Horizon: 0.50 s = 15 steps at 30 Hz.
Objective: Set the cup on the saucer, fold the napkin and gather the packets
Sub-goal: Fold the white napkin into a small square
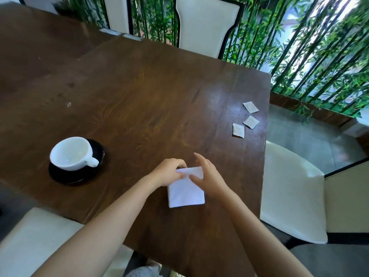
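Note:
A white cup point(71, 153) stands on a black saucer point(60, 174) at the left of the dark wooden table point(139, 96). A white napkin point(185, 193) lies near the table's front edge. My left hand point(169, 172) pinches its far left corner, and my right hand point(207, 176) holds the far edge, which is lifted and bent toward me. Three pale packets lie apart from each other near the right edge: the first packet point(250, 107), the second packet point(251, 122) and the third packet point(238, 130).
White chairs stand around the table: one chair point(205, 23) at the far side, one chair point(289, 188) at the right, one chair point(30, 236) at the near left. Green bamboo point(319, 47) fills the background behind them.

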Motion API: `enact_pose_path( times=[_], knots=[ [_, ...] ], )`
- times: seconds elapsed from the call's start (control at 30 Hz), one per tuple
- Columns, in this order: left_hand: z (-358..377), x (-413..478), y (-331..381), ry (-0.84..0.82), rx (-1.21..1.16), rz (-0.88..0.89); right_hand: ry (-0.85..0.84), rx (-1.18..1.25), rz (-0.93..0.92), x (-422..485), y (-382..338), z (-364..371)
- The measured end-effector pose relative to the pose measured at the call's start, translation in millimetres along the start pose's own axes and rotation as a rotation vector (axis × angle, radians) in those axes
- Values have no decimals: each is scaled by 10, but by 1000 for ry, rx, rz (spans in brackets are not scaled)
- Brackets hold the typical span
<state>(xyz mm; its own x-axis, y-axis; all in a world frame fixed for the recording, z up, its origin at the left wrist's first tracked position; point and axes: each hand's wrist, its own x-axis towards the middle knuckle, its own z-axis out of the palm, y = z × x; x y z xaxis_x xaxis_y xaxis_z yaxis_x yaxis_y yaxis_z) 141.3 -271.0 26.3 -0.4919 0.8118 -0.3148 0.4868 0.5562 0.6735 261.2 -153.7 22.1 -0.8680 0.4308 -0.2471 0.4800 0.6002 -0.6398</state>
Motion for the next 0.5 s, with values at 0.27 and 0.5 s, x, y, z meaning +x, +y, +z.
enact_pose_path(
  times=[0.27,0.5],
  knots=[
    [-535,-363,-107,237,-608,-57,-93,105,-103,134,-420,-362],
    [-362,-1023,-896,116,-1255,-338,-235,305,-30,271,-759,101]
  ],
)
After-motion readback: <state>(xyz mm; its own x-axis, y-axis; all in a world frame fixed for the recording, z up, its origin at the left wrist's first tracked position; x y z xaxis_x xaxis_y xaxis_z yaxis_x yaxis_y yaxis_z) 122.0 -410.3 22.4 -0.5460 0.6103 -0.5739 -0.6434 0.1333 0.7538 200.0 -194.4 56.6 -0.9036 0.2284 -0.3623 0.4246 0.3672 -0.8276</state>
